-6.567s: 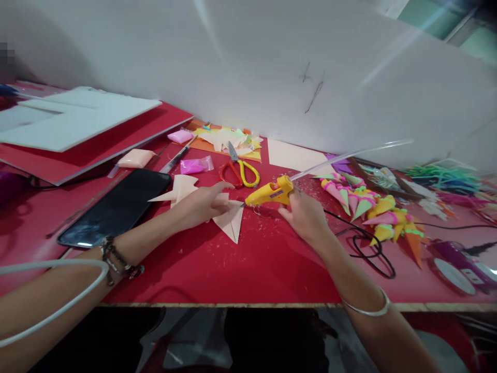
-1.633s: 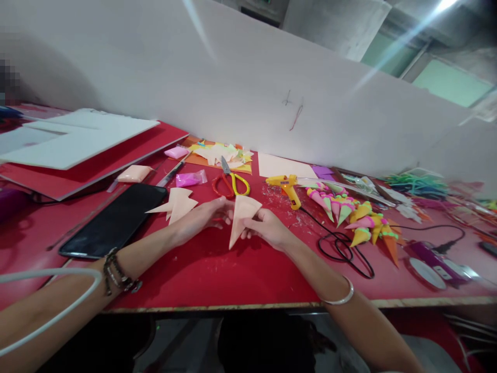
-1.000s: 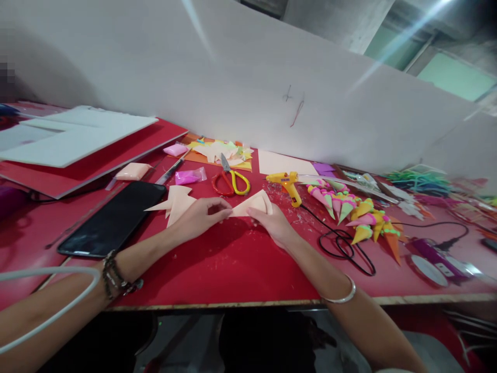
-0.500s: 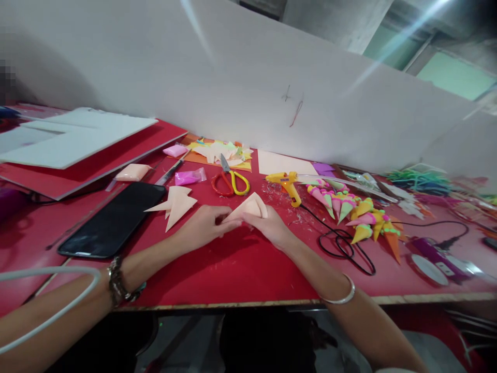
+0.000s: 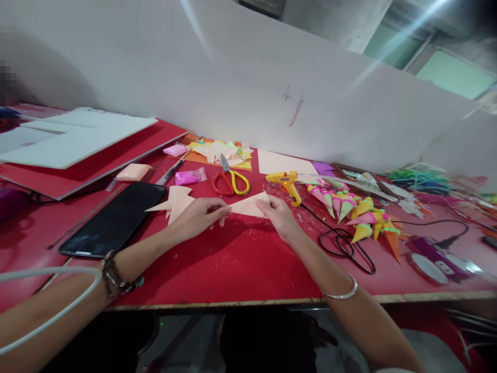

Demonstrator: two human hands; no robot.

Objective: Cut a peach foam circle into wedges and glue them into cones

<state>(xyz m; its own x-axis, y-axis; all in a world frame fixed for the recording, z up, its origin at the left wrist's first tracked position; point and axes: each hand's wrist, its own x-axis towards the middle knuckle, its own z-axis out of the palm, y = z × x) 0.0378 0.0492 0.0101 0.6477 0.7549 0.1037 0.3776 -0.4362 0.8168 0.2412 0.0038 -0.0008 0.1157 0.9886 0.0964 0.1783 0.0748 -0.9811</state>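
Between my hands a pale peach paper piece (image 5: 247,206) is held above the red tabletop, its narrow tip to the left and its wider end to the right. My left hand (image 5: 204,213) pinches the tip with thumb and forefinger. My right hand (image 5: 280,215) is closed on the wide end, thumb on top. More peach paper pieces (image 5: 174,199) lie partly under my left hand. Just beyond the held paper are scissors (image 5: 232,182) with red and yellow handles and a yellow glue gun (image 5: 286,185).
A black phone (image 5: 114,220) lies left, near white boards (image 5: 85,134) stacked on a red one. Small decorated paper cones (image 5: 361,217) are heaped right, beside the glue gun's black cord (image 5: 345,248). A purple power strip (image 5: 442,259) and a tape roll (image 5: 427,269) lie farther right.
The paper, curled into an open cone shape before, now looks flat and stretched between my hands. My left hand has shifted slightly left, my right hand slightly right.
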